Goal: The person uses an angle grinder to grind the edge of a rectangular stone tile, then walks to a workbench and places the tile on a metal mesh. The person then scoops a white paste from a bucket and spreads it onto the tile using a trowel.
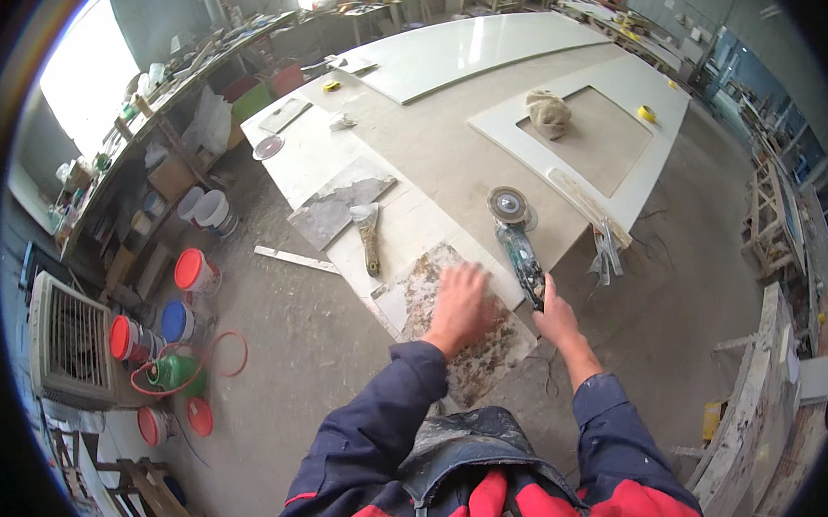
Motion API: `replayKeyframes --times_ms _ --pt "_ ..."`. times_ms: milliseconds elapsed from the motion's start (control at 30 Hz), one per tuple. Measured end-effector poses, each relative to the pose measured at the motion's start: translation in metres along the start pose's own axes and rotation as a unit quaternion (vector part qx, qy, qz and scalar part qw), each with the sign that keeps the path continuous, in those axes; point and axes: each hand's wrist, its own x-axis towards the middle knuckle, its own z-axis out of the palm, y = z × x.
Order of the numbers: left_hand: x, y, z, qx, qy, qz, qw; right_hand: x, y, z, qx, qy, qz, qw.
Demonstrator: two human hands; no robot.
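My left hand (465, 305), smeared by motion, is over a stained, crusty board (483, 363) at the table's near corner. Its fingers look stretched out, with nothing seen in them. Just right of it, my right hand (557, 313) is closed round the rear end of an angle grinder (519, 254). The grinder's round disc (508, 204) points away from me, near the tabletop. Left of the board lies a scraper (368, 238) with a dark handle, by a broken grey slab piece (343, 200). The left palm is hidden.
A white slab frame (503, 126) with a cut-out bears a bundled cloth (548, 115) and yellow tape (647, 113). Behind lies a long glossy white panel (460, 53). Paint buckets (192, 271), a green tank (176, 375) and a cooler (70, 341) stand on the left floor.
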Motion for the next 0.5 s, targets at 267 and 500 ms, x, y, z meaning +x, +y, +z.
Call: replayKeyframes --times_ms 267,500 --pt "-0.011 -0.130 -0.067 0.042 -0.086 -0.237 0.967 -0.117 0.004 0.047 0.531 0.134 0.282 0.788" --pt "0.011 -0.129 -0.055 0.000 -0.223 -0.229 0.947 -0.155 -0.089 0.097 0.781 -0.047 0.300 0.545"
